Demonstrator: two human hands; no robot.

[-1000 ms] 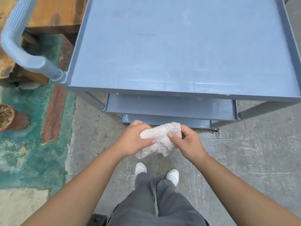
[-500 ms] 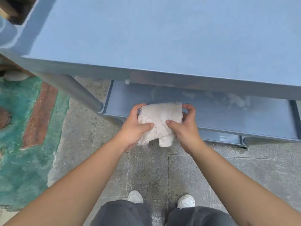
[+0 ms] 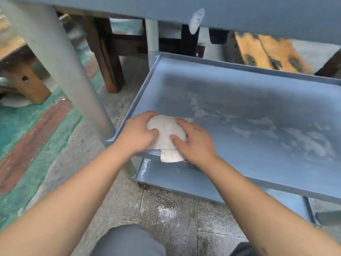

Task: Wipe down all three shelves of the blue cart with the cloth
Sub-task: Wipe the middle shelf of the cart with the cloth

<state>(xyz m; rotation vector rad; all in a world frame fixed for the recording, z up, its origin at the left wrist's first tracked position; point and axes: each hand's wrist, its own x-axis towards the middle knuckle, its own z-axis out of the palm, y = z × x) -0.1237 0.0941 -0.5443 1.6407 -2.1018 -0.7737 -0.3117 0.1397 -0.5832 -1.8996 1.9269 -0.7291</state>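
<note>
head view is looking down under the top shelf (image 3: 258, 12) of the blue cart (image 3: 239, 108), whose edge is crossing the upper part of the picture with a pale smear on it. the middle shelf (image 3: 249, 93) is lying open below, its surface showing whitish, patchy marks toward the right, and the bottom shelf (image 3: 177, 178) is showing beneath its near edge. the cloth (image 3: 166, 133), a white bunched towel, is sitting at the near left corner of the middle shelf, with a flap of it hanging over the front rim toward the bottom shelf. the left hand (image 3: 136, 133) is gripping the cloth's left side, fingers curled over the top and thumb pressing into the fabric. the right hand (image 3: 195, 143) is lying on the cloth's right side, fingers bent and close together over the top edge, thumb tip pressing on the front of the bundle. both hands are touching the cloth and sitting just beside each other. a thick grey cart post (image 3: 60, 71) is standing at the left, just beside the shelf corner. wooden furniture legs (image 3: 108, 58) are showing behind it, and the floor (image 3: 166, 215) below is grey stone, looking wet in spots, with green and red paint off to the left. grey trouser knees (image 3: 129, 241) are filling the bottom edge.
</note>
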